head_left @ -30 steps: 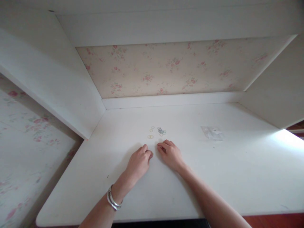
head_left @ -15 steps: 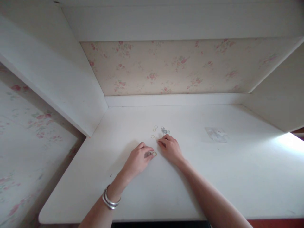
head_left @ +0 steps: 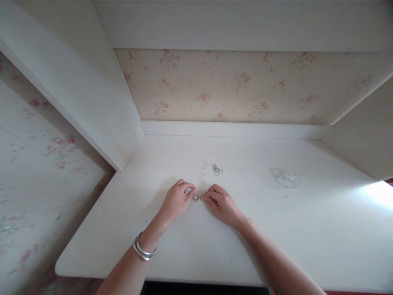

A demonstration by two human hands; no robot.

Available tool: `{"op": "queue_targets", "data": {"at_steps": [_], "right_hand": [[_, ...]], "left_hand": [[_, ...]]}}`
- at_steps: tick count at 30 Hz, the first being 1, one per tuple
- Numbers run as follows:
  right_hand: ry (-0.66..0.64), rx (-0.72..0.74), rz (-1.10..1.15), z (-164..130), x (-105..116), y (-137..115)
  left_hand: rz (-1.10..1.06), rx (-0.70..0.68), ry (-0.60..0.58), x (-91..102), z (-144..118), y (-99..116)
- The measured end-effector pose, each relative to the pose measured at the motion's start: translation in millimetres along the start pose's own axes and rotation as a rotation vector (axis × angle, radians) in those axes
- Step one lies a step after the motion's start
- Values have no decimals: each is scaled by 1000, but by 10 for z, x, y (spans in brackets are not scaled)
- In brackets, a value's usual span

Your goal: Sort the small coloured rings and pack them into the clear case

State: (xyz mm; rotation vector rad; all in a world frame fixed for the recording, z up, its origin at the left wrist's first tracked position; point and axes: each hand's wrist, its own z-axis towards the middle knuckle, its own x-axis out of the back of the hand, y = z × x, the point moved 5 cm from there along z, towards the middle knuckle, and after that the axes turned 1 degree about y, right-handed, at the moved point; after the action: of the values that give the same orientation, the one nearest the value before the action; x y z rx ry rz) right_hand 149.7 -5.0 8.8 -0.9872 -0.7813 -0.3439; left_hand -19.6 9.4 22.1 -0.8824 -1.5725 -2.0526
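Our left hand (head_left: 177, 201) pinches a greyish ring (head_left: 195, 200), our right hand (head_left: 223, 206) a yellowish ring (head_left: 202, 198) just beside. Both sit this side of the ring pile (head_left: 216, 169), our right hand closer.

Mid-frame held two hands (head_left: 176, 200), at least two rings (head_left: 195, 200) between them, three loose rings (head_left: 200, 177) above and one uncountable ring cluster (head_left: 217, 169); centre right lay one bag (head_left: 283, 178).

Desk (head_left: 276, 237) is finished in smooth, satiny white, glare thrown off at the right. Far wallpaper (head_left: 227, 86) can be seen as matt and papery. Bag (head_left: 283, 178) on the right looks made of thin, shiny plastic. Bangles (head_left: 142, 253) at left are polished like glossy metal. Rings (head_left: 216, 169) are too tiny for metal or plastic to be told tbh.
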Motion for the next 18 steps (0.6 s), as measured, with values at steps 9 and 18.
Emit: {"op": "queue_targets", "data": {"at_steps": [9, 18], "right_hand": [[-61, 31, -116, 7, -59, -20], [-60, 38, -143, 9, -49, -51]], "left_hand": [[24, 5, -6, -12, 4, -28], [3, -16, -13, -85, 59, -28]]}}
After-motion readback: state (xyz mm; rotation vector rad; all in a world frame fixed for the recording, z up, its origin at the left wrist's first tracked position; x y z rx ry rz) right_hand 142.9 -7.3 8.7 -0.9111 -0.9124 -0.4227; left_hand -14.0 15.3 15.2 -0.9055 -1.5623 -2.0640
